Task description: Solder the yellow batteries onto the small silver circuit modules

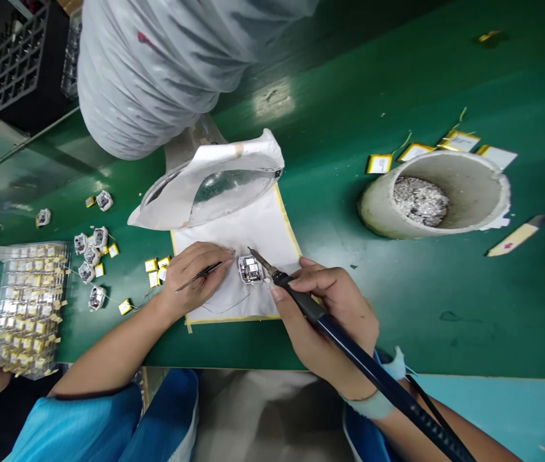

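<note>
A small square device with an open circuit board lies on a white sheet edged in yellow tape. To its left, my left hand is closed around dark tweezers, whose tip is near the device's upper left. My right hand grips a soldering iron like a pen. The iron's metal tip hovers by the device's upper right edge; whether it touches cannot be made out. A thin wire runs across the sheet below the device.
A fume hood on a grey hose hangs behind the sheet. On the right stands a pot of metal scraps beside flat batteries and a blade. Several devices and a battery tray are left.
</note>
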{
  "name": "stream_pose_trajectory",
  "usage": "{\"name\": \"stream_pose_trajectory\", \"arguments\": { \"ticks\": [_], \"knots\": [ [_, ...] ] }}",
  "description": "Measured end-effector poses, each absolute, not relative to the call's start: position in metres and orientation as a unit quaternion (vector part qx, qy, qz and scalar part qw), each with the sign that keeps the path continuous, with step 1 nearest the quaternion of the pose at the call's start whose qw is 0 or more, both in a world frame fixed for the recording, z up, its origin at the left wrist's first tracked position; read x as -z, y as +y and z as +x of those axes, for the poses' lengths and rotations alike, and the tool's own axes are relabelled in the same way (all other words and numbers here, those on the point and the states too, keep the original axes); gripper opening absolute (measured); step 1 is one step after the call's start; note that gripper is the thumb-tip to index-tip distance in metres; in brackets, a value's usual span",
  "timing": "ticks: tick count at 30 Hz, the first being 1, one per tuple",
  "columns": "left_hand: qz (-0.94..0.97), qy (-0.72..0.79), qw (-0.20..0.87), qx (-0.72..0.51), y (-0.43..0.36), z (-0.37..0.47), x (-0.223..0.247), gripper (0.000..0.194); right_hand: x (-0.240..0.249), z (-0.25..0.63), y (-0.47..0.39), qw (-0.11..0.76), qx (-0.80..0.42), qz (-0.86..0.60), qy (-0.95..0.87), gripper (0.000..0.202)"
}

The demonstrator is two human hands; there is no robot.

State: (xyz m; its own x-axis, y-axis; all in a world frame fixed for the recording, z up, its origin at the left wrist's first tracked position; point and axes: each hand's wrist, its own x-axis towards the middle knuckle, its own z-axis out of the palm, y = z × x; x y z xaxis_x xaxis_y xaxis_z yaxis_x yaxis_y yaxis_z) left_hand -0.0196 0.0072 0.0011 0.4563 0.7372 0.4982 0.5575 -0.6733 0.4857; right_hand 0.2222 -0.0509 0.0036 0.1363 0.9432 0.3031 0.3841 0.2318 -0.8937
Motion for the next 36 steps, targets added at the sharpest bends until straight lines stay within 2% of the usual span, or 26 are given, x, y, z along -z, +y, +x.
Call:
{"name": "stream_pose_trajectory", "arguments": {
  "ticks": [8, 14, 18, 36],
  "knots": [
    [0.850, 0.379, 0.121, -0.345, 0.0068, -0.0211, -0.0036, 0.024, -0.0016, 0.2218, -0.0515, 0.513, -0.277, -0.556, -0.592, 0.019],
    [0.836, 0.352, 0.168, -0.387, 0.0042, -0.0194, -0.0012, 0.027, 0.0006, 0.2232, -0.0536, 0.518, -0.288, -0.544, -0.593, 0.023],
    [0.843, 0.345, 0.188, -0.368, 0.0053, -0.0184, -0.0005, 0.028, 0.0020, 0.2237, -0.0533, 0.511, -0.274, -0.535, -0.614, 0.023],
    [0.850, 0.350, 0.167, -0.355, 0.0057, -0.0172, 0.0012, 0.025, 0.0014, 0.2199, -0.0536, 0.500, -0.276, -0.531, -0.626, 0.024]
  ]
}}
